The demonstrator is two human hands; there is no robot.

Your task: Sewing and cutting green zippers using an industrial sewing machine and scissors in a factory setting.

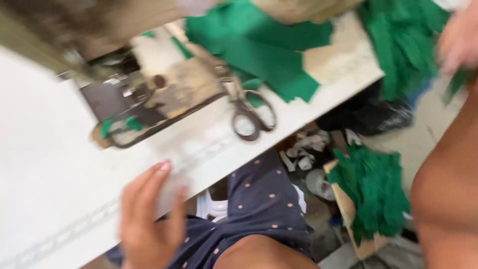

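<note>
Green fabric pieces (264,50) lie just behind the one pair of scissors (251,112) on the white sewing table (45,164); my left hand (147,219) rests open at the table edge near the scissors, grasping nothing; my right hand (460,40) — blurred, grip unclear — touches a second green pile (406,45); a third (373,192) lies below; I judge sorting underway — a steadier reach comes next.

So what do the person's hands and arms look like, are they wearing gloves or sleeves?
No gloves and no sleeves show. The left hand is bare, with short plain fingernails and no ring or watch in view. The right hand is bare too, but blurred, so small details cannot be told. The right arm is uncovered as far as the picture shows.
</note>
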